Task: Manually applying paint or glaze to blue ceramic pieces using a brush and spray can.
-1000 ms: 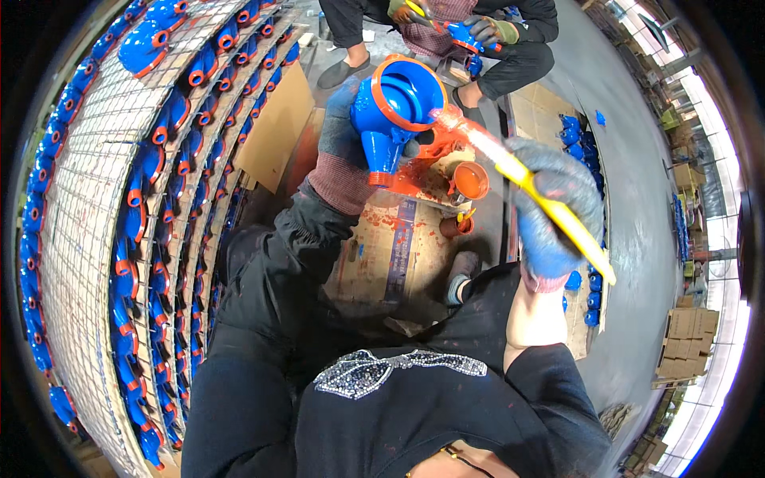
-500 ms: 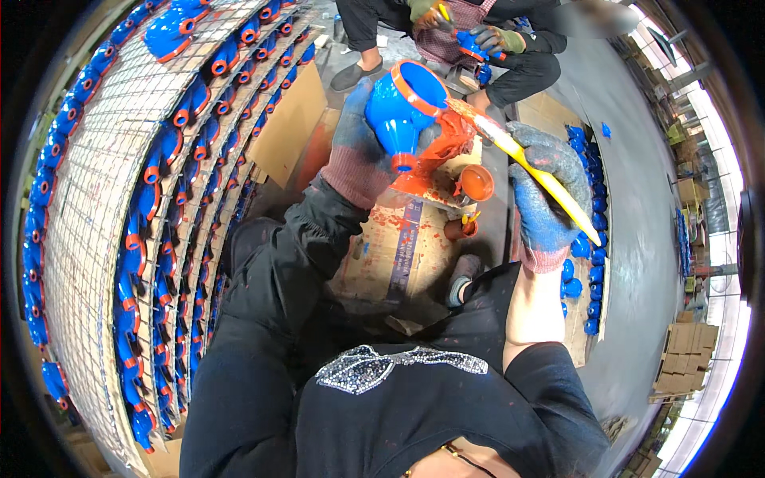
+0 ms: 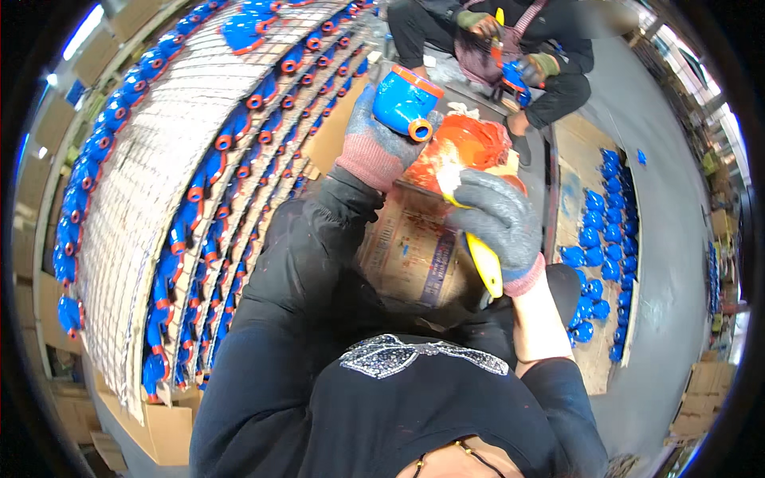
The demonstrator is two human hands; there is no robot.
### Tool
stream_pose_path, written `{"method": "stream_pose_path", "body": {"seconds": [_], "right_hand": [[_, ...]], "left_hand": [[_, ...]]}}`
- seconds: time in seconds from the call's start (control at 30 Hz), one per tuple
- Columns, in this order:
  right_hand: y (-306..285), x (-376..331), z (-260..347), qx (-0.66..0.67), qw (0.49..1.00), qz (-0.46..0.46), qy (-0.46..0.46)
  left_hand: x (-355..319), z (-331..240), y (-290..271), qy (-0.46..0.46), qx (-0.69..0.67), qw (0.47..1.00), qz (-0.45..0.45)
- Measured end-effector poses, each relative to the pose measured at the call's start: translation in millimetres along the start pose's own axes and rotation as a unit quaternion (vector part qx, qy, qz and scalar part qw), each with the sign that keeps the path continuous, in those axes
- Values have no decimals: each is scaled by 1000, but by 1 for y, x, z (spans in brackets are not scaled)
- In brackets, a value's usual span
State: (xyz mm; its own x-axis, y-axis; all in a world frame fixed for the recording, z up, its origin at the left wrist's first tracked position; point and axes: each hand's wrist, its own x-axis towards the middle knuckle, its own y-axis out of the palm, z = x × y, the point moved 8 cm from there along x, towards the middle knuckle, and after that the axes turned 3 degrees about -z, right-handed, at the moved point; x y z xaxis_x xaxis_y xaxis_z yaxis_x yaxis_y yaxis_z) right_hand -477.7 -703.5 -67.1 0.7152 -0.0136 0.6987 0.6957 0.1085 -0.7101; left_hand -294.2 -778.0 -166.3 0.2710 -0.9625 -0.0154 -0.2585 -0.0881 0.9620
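My left hand (image 3: pixel 371 142), in a grey and dusty-pink glove, is closed around a blue hollow metal fitting (image 3: pixel 398 102). The fitting has an orange-painted wide rim and an orange ring round its small side opening, which is turned toward me. My gloved right hand (image 3: pixel 500 213) grips a paintbrush (image 3: pixel 484 263) by its yellow handle. Its bristle end points away from me, over the orange-red paint (image 3: pixel 472 142) spread on a surface just beyond. The bristles are hard to make out against the paint. Brush and fitting are apart.
Stacked racks (image 3: pixel 183 151) of blue fittings with orange rims rise at my left. Unrimmed blue fittings (image 3: pixel 594 239) stand on cardboard at the right. A paint-marked cardboard box (image 3: pixel 402 247) is before my knees. Across from me sits a co-worker, whose gloved hands (image 3: pixel 538 68) hold a brush and a blue fitting.
The brush has left the fitting's rim and come down to the paint with my right hand. My left hand has turned the fitting, bringing its side opening round. The whole view has shifted.
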Motion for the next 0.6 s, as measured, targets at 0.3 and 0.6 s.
{"method": "stream_pose_path", "body": {"seconds": [0.3,0.6], "right_hand": [[-16,-23,0,82,993,-83,31],[-7,-25,-3,93,990,-93,58]], "left_hand": [[-102,-147,58,174,88,981,13],[-299,-335,83,354,525,754,-172]]}}
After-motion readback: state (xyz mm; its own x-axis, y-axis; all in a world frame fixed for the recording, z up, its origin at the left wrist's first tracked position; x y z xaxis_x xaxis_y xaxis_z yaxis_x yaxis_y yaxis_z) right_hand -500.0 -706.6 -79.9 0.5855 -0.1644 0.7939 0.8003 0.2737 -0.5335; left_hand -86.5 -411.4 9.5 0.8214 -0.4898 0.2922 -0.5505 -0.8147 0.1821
